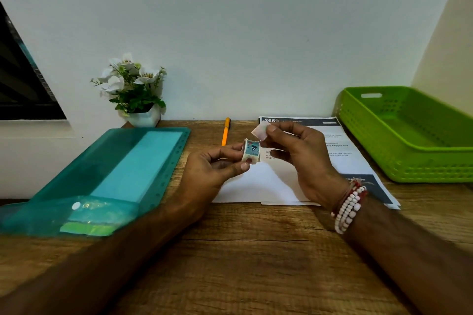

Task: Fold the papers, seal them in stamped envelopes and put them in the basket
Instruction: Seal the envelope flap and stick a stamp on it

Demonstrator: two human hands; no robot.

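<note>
Over the printed papers, the left hand pinches the stamp roll and the right hand pinches the loose stamp, which lies from the roll toward the papers' far edge

Bare forearms in view, and there on the right wrist, stacked white beads beside thin red thread.

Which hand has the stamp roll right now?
The left hand grips the stamp roll. The right hand, the one wearing beaded bracelets, only pinches a serrated stamp just above the roll.
</note>
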